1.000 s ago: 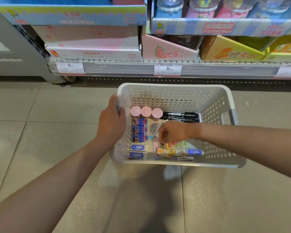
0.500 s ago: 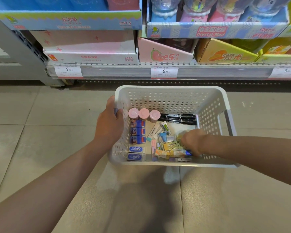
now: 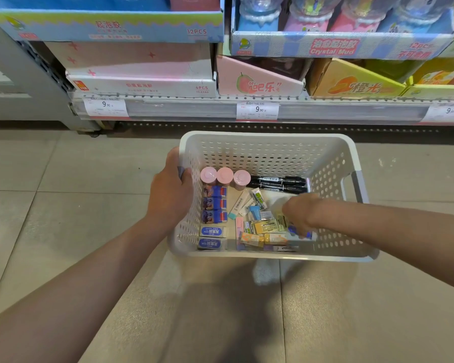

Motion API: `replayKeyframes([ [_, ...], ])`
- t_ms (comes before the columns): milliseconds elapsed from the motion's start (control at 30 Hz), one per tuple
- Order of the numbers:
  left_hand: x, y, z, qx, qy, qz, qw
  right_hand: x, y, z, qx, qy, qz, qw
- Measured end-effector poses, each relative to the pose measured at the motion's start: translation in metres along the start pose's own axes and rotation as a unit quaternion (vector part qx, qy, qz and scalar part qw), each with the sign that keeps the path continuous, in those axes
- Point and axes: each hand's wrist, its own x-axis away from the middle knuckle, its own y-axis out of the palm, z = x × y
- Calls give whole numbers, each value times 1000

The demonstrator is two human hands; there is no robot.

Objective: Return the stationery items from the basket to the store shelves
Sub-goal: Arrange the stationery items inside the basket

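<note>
Left hand (image 3: 169, 195) curled round left rim of white basket (image 3: 270, 145), held above floor below shelf (image 3: 273, 111). Pink tubs (image 3: 224, 176), blue erasers (image 3: 212, 231), black markers (image 3: 278, 184) inside. Right hand (image 3: 298, 214) down among small packs (image 3: 266, 226), blurred; grip state cannot tell.

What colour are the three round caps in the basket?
Pale pink, all three caps, seen from above in the head view, along the basket's far left.
</note>
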Motion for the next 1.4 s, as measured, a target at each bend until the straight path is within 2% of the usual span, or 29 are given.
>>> replayKeyframes([
  [67, 0, 0, 0, -3, -2, -1, 1000, -2, -13, 5, -48, -9, 31, 998],
  [133, 0, 0, 0, -4, -4, -5, 1000, -7, -23, 6, -174, -56, 65, 981],
  [167, 0, 0, 0, -5, -5, -5, 1000, -10, -25, 2, -279, -82, 74, 954],
  [233, 0, -1, 1, -5, -5, -5, 1000, -14, -29, -13, -464, -113, 96, 873],
  [300, 1, -1, 1, -5, -6, -4, 1000, -21, -31, -32, -547, -100, 122, 822],
  [433, 0, 0, -1, -6, -4, -1, 1000, -39, -34, -58, -627, -58, 96, 771],
  [500, -1, 1, -1, -7, -3, 1, 1000, -44, -35, -65, -623, -48, 79, 777],
  [600, 0, 1, -1, -7, -3, 1, 1000, -49, -35, -70, -563, -53, 78, 821],
  [767, 0, 0, 1, 1, -7, -1, 1000, -59, -33, -83, -528, -31, 88, 844],
  [933, 1, -1, 3, 3, -8, -1, 1000, -64, -31, -90, -526, -23, 133, 840],
  [1167, 1, -1, 2, 7, -7, 0, 1000, -64, -29, -88, -483, 1, 193, 854],
  [1300, 1, -1, 2, 9, -6, -3, 1000, -62, -29, -87, -471, -3, 205, 858],
  [1400, 1, -1, 2, 11, -8, -4, 1000, -60, -30, -83, -463, -37, 198, 863],
])
